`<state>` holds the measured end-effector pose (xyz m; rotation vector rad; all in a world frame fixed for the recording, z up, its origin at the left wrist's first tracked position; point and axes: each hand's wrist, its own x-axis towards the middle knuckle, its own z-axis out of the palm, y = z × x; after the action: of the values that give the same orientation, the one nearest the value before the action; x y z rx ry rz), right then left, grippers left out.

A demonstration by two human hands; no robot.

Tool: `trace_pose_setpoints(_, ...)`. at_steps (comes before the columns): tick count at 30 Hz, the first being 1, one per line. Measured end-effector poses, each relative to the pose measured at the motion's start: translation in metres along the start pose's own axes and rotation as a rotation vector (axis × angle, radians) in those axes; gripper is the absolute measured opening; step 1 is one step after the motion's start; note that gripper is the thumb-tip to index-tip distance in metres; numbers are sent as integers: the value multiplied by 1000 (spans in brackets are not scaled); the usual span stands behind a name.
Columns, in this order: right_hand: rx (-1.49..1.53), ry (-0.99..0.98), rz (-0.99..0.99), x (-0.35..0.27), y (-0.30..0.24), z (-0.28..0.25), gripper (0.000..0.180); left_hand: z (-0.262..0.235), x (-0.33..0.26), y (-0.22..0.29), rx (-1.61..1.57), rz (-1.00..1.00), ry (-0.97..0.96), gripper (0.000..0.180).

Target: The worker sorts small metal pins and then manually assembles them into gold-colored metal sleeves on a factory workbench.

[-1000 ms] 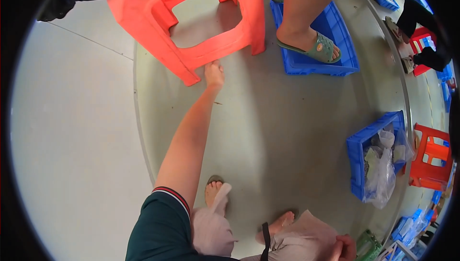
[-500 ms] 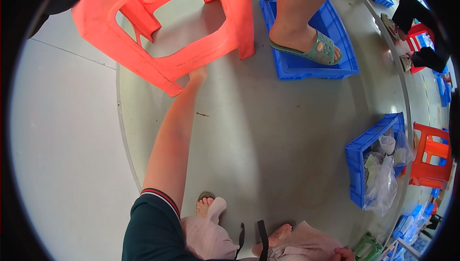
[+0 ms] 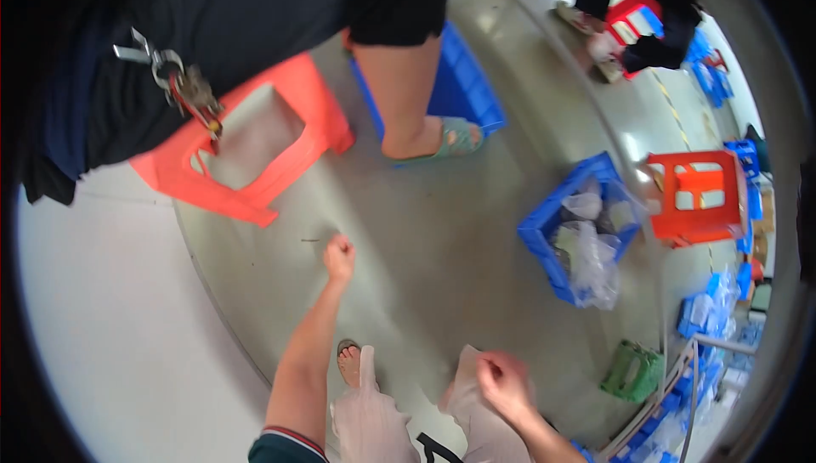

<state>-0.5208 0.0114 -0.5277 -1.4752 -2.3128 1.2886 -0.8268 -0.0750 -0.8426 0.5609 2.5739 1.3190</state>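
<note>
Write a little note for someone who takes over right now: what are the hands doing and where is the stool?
Left hand: closed in a fist, held out above the floor, holding nothing visible; the red stool stands just beyond it, untouched.
Right hand: low by the knee, resting on the pale trousers.
Another person stands over the stool, one foot in a green sandal beside a blue crate.
Done: stool on the floor. Left: cannot tell.

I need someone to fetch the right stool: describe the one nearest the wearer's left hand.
Find the person in dark clothes standing at the upper left; the coral plastic stool lies tipped on the floor beside their leg, just beyond the closed left hand. Unlike the upright red-orange stool at right, it shows a square opening.
</note>
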Motion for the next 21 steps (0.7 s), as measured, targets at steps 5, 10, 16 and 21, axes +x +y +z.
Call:
trace_pose_setpoints(5,-102,-88,-69,-46,-5,-12,12,-58,-93,111,-246,-215,-456,11)
trace_pose_setpoints(10,235,-99,335,-110,-22,-53,18,-152,-153,302,-665,-485,-972,12)
trace_pose_setpoints(16,911,-305,385,-205,-162,-145,28,-324,-212,489,-617,-763,-1303,39)
trace_pose_setpoints(21,1069,-35,283,-261,-238,-229,16,-357,-215,578,-713,-804,-1474,37)
